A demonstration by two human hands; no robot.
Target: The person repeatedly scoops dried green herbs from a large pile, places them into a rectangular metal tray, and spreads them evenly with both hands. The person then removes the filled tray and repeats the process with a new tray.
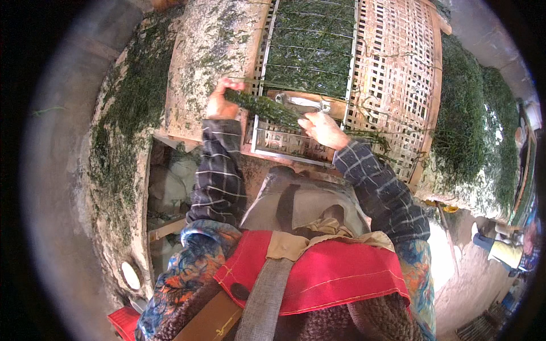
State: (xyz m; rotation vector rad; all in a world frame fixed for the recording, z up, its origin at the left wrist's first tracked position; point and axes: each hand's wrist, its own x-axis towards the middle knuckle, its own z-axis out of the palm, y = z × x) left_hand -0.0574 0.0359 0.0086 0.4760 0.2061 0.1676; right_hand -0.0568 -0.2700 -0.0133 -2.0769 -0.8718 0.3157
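A long bundle of dark green plant strands (266,107) stretches slantwise between my two hands. My left hand (222,102) grips its upper left end, while the lower right end is in my right hand (325,130). Below the bundle lies a narrow metal frame (254,143) with thin crossbars. Green strands (313,47) fill the far part of that frame; bamboo lattice shows through its near part. A wooden bar (337,106) crosses the frame just beyond my right hand, with crumpled whitish material (305,102) on it.
Woven bamboo lattice (401,85) with stray strands lies right of the frame. A pale board (211,47) scattered with green bits is to the left. Heaps of green strands (458,111) lie farther right. Another person (505,251) is at the far right. A red container (123,322) stands lower left.
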